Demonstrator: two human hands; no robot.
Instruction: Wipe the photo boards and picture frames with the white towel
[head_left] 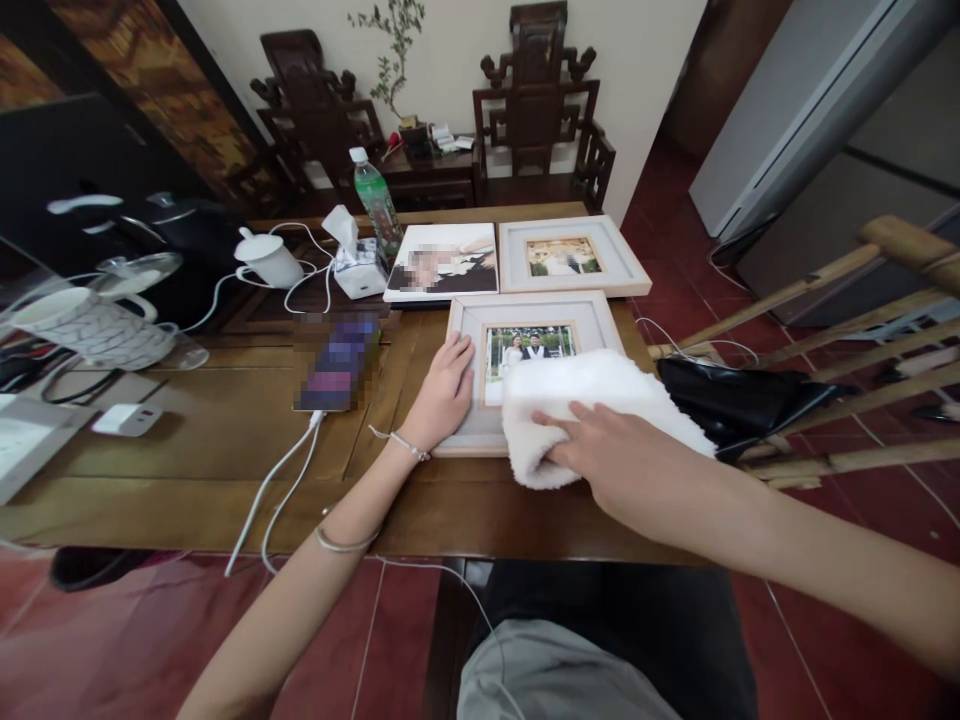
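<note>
A white-framed photo lies flat near the front right of the wooden table. My left hand rests flat on the frame's left edge, fingers stretched out. My right hand presses on a fluffy white cloth that covers the frame's lower right part; the fingers lie on top of the cloth, holding it down. Two more pictures lie behind: a frameless print and a second white-framed photo.
A phone on a white charging cable, a tissue box, a green bottle, a white teapot, a mug and a kettle sit on the left. A black bag lies on a wooden chair at right.
</note>
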